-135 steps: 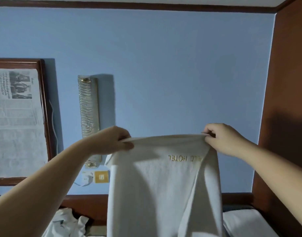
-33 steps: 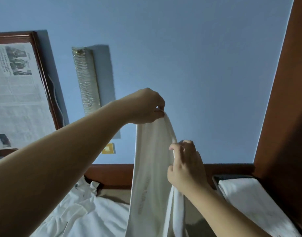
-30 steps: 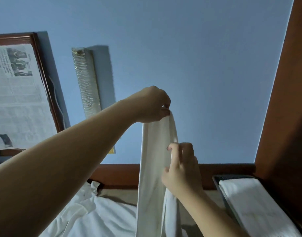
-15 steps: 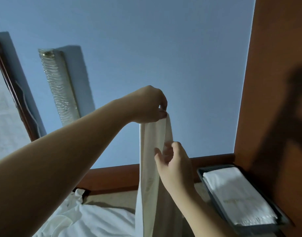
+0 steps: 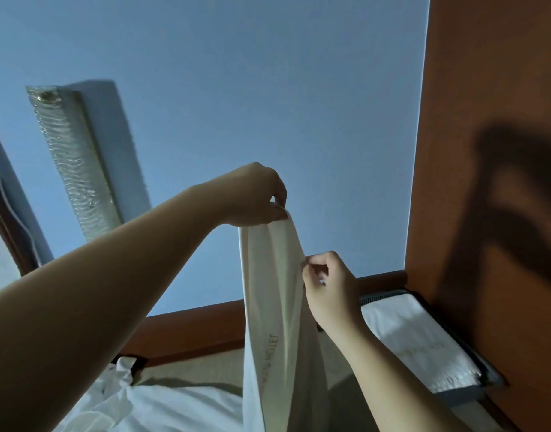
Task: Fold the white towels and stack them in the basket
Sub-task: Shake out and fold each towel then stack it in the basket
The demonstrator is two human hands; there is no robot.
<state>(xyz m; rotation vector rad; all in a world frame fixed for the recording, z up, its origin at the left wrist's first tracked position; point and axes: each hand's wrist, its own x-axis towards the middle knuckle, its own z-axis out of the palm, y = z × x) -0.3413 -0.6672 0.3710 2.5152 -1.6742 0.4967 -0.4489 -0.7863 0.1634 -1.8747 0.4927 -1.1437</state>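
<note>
Head view: the left hand (image 5: 252, 194) is pinching the hanging white towel (image 5: 272, 307) by its top, the right hand (image 5: 330, 291) pinching its edge; the basket (image 5: 480, 366) of folded towels is sitting at four o'clock.

My left arm reaches up and forward from the lower left, bare to the wrist. Left hand (image 5: 252, 194) raised highest, knuckles up, thumb and fingertips pinching the top of the towel (image 5: 272, 294). Right arm comes up from the lower right, forearm bare. Right hand (image 5: 330, 288) lower, back toward me, fingers curled, thumb and forefinger nipping the towel's right edge below the left hand.
</note>
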